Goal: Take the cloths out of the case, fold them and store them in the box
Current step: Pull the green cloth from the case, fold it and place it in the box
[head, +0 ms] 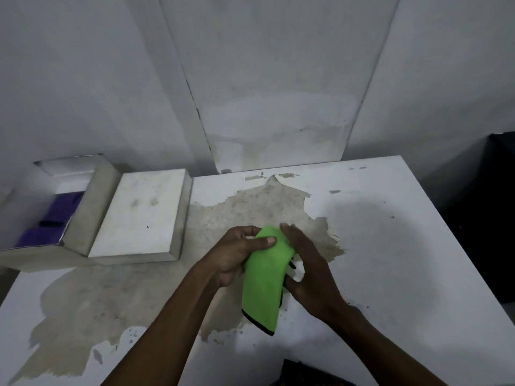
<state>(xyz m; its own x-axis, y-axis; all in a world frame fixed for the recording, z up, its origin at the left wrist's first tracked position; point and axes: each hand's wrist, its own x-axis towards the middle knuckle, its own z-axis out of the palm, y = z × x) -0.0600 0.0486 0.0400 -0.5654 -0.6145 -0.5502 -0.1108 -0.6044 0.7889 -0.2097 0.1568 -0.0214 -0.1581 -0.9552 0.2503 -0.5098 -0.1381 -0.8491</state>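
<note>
A bright green cloth (263,282) with a black edge is folded into a narrow strip and held above the middle of the table. My left hand (237,257) grips its upper end, thumb laid across the top. On the cloth's right side my right hand (309,268) presses against it, fingers spread and thumb tucked under the edge. An open white box (92,201) stands at the far left; purple cloths (53,218) lie folded inside it. Its lid (142,213) rests flat just to its right. The case is out of view.
The white table (390,246) has a large patch of worn, peeled surface under and left of my hands. A stained wall rises behind it. A dark object (498,218) stands beyond the table's right edge.
</note>
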